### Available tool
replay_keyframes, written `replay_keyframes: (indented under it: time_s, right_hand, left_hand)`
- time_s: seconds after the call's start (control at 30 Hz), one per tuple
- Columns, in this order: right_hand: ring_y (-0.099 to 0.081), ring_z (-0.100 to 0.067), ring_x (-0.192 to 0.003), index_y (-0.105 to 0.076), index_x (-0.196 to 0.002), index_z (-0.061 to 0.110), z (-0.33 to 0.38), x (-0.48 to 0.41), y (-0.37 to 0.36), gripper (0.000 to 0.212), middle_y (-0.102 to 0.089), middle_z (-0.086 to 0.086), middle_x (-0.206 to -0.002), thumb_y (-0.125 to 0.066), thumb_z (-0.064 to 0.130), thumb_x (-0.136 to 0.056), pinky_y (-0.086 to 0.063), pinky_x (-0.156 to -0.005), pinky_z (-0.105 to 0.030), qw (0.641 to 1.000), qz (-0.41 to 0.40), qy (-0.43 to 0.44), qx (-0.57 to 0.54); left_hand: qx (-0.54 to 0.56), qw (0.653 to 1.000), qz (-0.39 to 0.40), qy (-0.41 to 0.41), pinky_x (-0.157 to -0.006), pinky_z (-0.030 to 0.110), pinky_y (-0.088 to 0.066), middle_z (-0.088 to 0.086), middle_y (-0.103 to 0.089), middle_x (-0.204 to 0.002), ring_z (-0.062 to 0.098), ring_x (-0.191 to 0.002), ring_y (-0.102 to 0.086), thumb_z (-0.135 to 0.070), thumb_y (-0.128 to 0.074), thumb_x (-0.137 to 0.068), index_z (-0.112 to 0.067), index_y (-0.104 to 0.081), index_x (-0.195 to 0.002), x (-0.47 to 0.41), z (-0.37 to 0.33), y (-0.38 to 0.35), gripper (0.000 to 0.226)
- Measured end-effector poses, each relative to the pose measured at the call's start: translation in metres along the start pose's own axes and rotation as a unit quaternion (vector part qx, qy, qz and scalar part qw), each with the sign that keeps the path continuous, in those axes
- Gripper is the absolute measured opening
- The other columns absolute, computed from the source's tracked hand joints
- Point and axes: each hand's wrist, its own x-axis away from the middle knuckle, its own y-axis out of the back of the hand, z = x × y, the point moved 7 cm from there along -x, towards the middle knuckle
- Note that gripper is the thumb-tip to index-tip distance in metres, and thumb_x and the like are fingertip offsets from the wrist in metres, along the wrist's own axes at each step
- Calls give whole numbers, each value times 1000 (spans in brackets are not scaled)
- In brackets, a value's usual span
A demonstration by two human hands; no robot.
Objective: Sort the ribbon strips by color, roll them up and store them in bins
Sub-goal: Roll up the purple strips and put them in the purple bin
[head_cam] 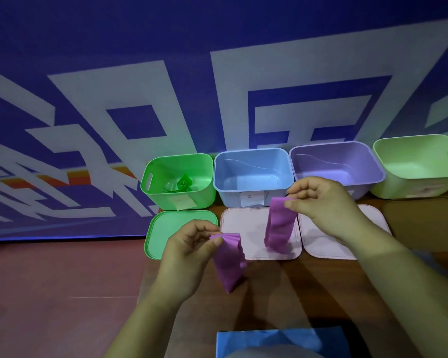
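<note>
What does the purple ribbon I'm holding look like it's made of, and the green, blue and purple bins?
The purple ribbon looks thin and matte, likely crepe paper or soft fabric: it crinkles and hangs limp, but which of the two is unclear. The green bin, blue bin and purple bin are probably moulded plastic with a smooth, semi-gloss finish: rounded corners, even colour, soft sheen on the walls.

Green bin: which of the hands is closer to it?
Left. The left hand is just in front of the green bin; the right hand is farther right, before the purple bin.
</note>
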Motion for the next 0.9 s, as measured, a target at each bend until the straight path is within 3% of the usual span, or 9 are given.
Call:
replay_keyframes:
  time_s: [0.07,0.23,0.33,0.47,0.6,0.77,0.9]
  right_hand:
    - [-67,-9,-72,-71,-83,22,5,4,-1,20,-73,2,-79,-82,7,-75,-56,-76,-27,1000,-1,8,-19]
    - [-66,-6,-70,-72,-84,21,28,13,-7,18,-72,4,-78,-80,6,-77,-53,-68,-18,998,0,36,-55]
    - [-65,-6,-71,-72,-82,23,39,19,-14,18,-71,7,-75,-80,7,-77,-51,-68,-20,997,16,30,-70]
    - [-63,-9,-69,-72,-79,21,49,31,-27,19,-70,5,-71,-79,4,-77,-51,-70,-27,990,53,15,-129]
    - [-63,-15,-74,-70,-85,13,57,45,-39,14,-69,-4,-76,-76,1,-80,-53,-74,-28,980,86,-9,-178]
    - [-63,-17,-77,-69,-85,10,62,62,-46,13,-68,-4,-76,-68,-2,-86,-57,-77,-28,963,122,-40,-237]
    - [-62,-15,-76,-69,-86,10,66,71,-48,12,-68,-2,-74,-66,-2,-87,-56,-79,-31,960,139,-41,-239]
  left_hand:
    - [-7,1000,18,-17,-69,16,-52,-5,-72,-76,5,-71,-65,12,-67,-82,-7,-66,-90,2,-11,-5,20]
    - [-42,995,53,-68,-77,31,-56,3,-72,-88,21,-83,-67,-6,-75,-80,-22,-70,-93,6,-38,-10,21]
    - [-50,993,56,-87,-80,36,-55,3,-71,-91,26,-86,-66,-13,-74,-77,-27,-70,-94,7,-52,-12,22]
    - [-47,992,60,-102,-77,33,-55,3,-71,-89,28,-83,-65,-7,-77,-78,-24,-70,-95,10,-63,-18,25]
    - [-55,990,52,-120,-78,36,-55,2,-70,-88,27,-83,-64,-13,-75,-76,-28,-70,-96,14,-71,-22,25]
    - [-64,986,26,-152,-72,19,-49,-9,-68,-82,7,-75,-61,-1,-77,-79,-25,-69,-90,21,-81,-24,27]
    - [-80,981,-4,-175,-74,21,-52,-13,-68,-83,6,-78,-64,-4,-77,-78,-24,-66,-88,28,-88,-20,25]
